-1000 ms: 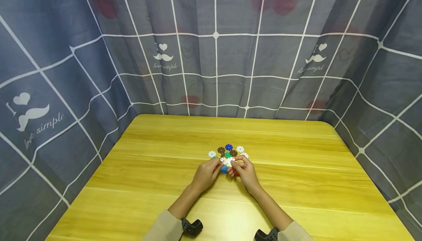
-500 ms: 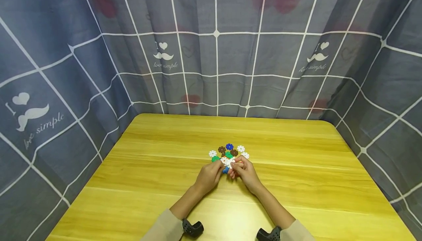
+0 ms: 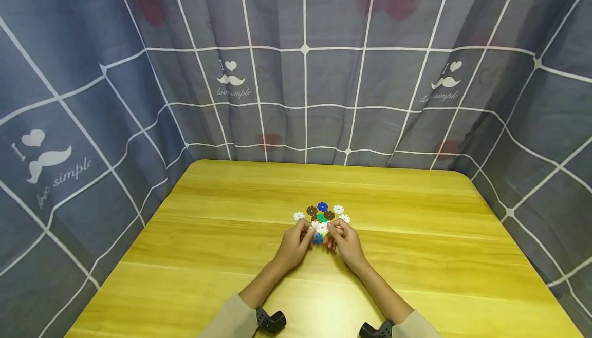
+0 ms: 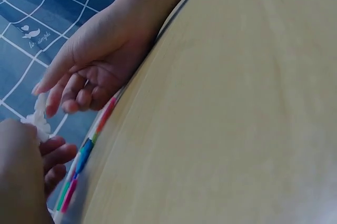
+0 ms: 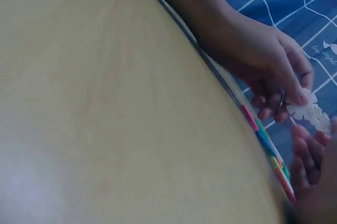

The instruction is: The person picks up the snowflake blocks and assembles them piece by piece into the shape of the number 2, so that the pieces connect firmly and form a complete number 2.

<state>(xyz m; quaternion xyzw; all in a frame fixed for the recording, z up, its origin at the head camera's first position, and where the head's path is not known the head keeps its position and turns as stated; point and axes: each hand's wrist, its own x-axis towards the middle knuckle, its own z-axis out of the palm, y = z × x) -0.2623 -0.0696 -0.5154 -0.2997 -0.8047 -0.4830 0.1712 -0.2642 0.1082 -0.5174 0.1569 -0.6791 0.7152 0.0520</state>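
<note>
Left hand [image 3: 291,243]: pinches the white pieces [image 3: 321,227]
Right hand [image 3: 348,245]: pinches their opposite side
Dark-blue disc [image 3: 322,207]: beyond the white pieces

A curtained-off booth around a wood-grain tabletop [image 3: 222,194]
Grey-blue curtain [image 3: 277,81] cloth hangs in folds just behind the tabletop and along its left and right sides, walling it in. White grid lines, faded red shapes [image 3: 151,10] and a moustache print [image 3: 230,80] with the words "love simple" give a household look. The tabletop itself is yellowish, plank-patterned, with rounded far corners, like plain indoor furniture. Whether this enclosure stands in a home, an office or a lab cannot be told, since the cloth fills the view beyond the tabletop.
</note>
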